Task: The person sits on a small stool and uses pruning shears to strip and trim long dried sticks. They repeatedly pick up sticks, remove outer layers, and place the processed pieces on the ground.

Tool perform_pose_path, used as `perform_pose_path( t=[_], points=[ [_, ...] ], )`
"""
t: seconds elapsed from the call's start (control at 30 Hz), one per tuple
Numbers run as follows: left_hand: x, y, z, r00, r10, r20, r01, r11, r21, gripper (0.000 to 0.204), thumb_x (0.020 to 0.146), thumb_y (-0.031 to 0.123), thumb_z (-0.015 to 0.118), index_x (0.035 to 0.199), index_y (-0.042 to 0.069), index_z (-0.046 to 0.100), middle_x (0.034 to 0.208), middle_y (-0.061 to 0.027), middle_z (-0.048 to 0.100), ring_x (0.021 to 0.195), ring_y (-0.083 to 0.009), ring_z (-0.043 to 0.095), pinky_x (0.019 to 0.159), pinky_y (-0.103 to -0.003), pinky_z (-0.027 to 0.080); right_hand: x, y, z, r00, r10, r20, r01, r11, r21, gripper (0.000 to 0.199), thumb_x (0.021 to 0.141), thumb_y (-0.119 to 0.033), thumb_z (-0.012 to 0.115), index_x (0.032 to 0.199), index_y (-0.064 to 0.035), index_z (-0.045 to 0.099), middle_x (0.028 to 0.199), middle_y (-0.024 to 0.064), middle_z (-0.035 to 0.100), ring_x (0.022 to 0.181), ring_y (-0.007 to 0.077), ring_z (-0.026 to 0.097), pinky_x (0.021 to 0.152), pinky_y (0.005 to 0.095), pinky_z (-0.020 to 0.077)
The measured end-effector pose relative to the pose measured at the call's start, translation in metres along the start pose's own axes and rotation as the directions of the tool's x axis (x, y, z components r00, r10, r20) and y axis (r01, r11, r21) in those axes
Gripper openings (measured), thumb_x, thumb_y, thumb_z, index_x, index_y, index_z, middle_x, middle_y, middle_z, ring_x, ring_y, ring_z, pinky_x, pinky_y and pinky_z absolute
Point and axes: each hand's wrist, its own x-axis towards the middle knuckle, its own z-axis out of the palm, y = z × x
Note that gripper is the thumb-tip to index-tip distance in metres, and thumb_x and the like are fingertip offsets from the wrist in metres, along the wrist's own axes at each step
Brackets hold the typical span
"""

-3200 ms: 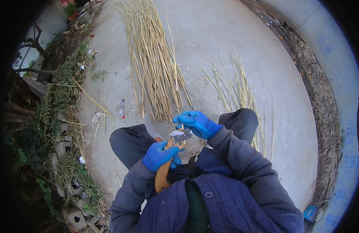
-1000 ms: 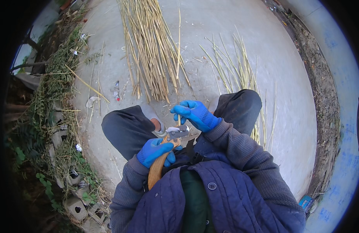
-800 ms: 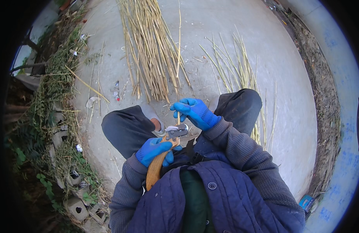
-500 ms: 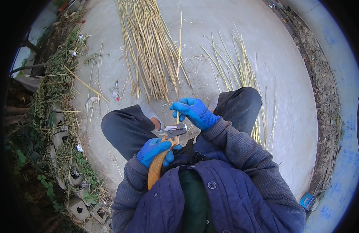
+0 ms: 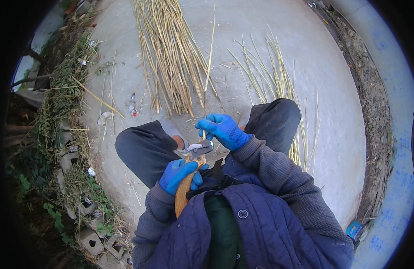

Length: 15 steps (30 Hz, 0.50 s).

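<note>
Left hand (image 5: 179,174) grips cutter (image 5: 183,194); right hand (image 5: 224,130), stalk (image 5: 209,67).

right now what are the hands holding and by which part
Left hand: the wooden-handled tool, by its handle near the metal head. Right hand: one thin stalk, near its lower end.

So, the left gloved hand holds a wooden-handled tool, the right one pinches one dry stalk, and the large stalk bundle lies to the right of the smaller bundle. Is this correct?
Not quite: the head view shows the large stalk bundle to the left of the smaller bundle. The left hand holds the wooden-handled tool, and the right hand the dry stalk.
</note>
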Motion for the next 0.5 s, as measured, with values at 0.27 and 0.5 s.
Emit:
perform_pose_path(
  t=[0.27,0.5],
  points=[
    [0.005,-0.005,-0.002,1.000,-0.012,-0.004,0.012,1.000,0.005,0.043,0.092,0.034,0.061,0.113,-0.004,0.062,0.076,-0.0110,0.067,0.060,-0.0158,0.062,0.057,-0.026,0.051,-0.009,0.012,0.008,0.996,-0.089,-0.013,0.087,0.989,-0.120,0.027,0.089,-0.030,0.069,0.091,-0.0035,0.070,0.078,0.0016,0.064,0.068,0.0093,0.056,0.064,0.0238,0.0469],
    [0.004,0.003,-0.001,1.000,-0.021,0.006,0.020,0.997,0.068,0.042,0.093,0.033,0.061,0.113,-0.004,0.062,0.075,-0.0105,0.066,0.060,-0.0156,0.062,0.057,-0.026,0.052,0.005,-0.005,-0.002,0.997,0.047,0.057,-0.057,0.982,0.180,0.025,0.090,-0.027,0.068,0.099,-0.0038,0.068,0.086,0.0029,0.066,0.074,0.0095,0.058,0.070,0.0236,0.0491]
  ],
)
